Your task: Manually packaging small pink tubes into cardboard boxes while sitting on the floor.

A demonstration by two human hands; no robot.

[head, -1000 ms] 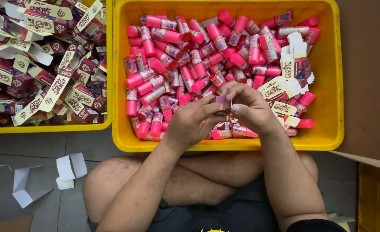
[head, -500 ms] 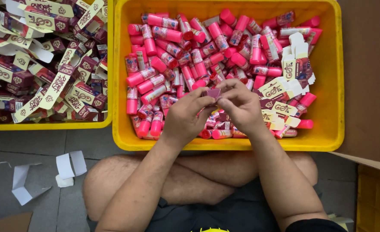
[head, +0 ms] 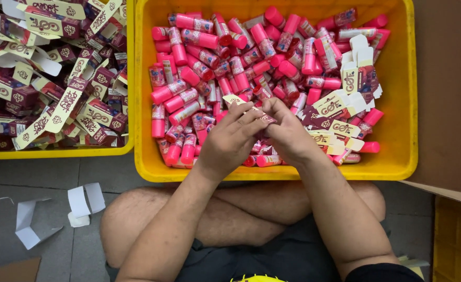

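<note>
I see both hands meeting over the near middle of the yellow bin (head: 402, 104); left hand (head: 230, 138) and right hand (head: 288, 133) touch at the fingertips; between them sits a small carton (head: 264, 118), dark maroon with a cream flap, pinched from both sides; left grip is pressed on its left end, right grip on its right end, fingers curled, not spread; how much of the carton is folded I cannot tell, the fingers cover most of it; the carton hangs just above the pile, near the bin's near edge.

Bin is packed with pink tubes (head: 199, 37), lying every way, thickest at the far and left sides; a clump of packed cartons (head: 340, 112) lies along the right side, just beside the right hand; a second yellow bin (head: 58, 153) at the left holds flat maroon-and-cream carton blanks (head: 63, 104), heaped; both bins stand on the grey floor (head: 58, 250); white paper scraps (head: 84, 201) lie on the floor near the person's left knee; a brown cardboard box (head: 439, 94) stands against the first bin's right wall; crossed bare legs (head: 241, 214) sit below the near edge.
</note>
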